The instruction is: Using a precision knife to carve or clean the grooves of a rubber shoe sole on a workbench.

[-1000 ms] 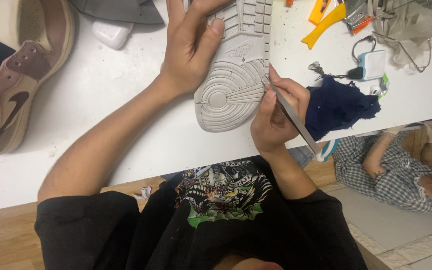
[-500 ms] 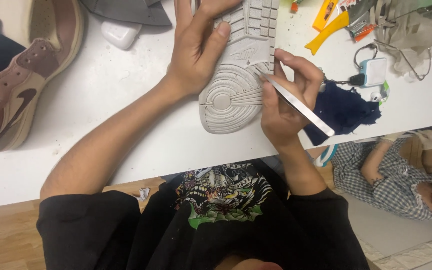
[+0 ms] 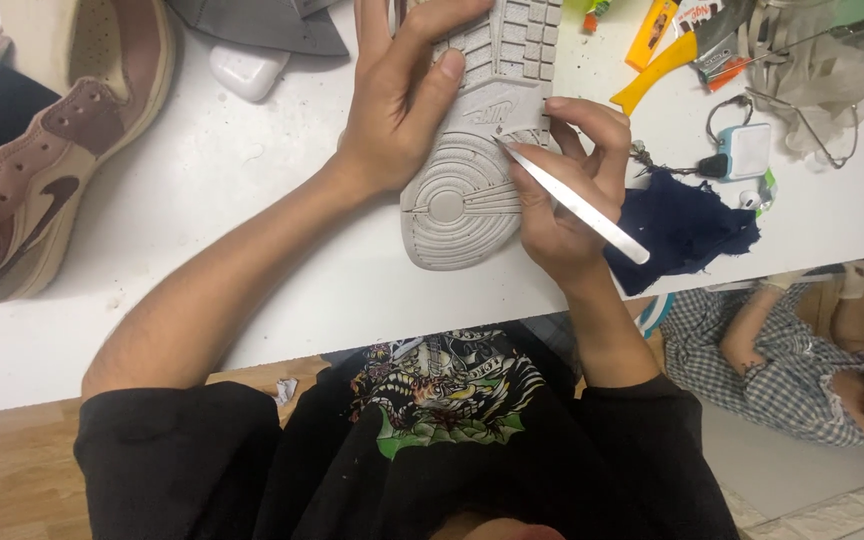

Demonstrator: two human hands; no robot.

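Note:
A grey shoe sole [image 3: 462,200] lies tread-up on the white table [image 3: 202,200]. My left hand [image 3: 397,110] presses flat on its left side, thumb across the tread. My right hand [image 3: 567,200] grips a thin white stick-like tool [image 3: 577,205] like a pen. Its tip touches the sole near the middle of the tread, just right of my left thumb. The top of the sole runs out of view.
A brown and tan sneaker [image 3: 42,150] lies at the left. A white case [image 3: 247,70] and grey fabric [image 3: 272,25] sit at the back. A dark blue cloth [image 3: 682,235], yellow cutters [image 3: 652,75], a charger [image 3: 747,150] are at right. Another person [image 3: 802,360] lies on the floor.
My right hand has shifted up the sole, bringing the tool's tip from the heel edge to the middle of the tread. My left hand keeps holding the sole.

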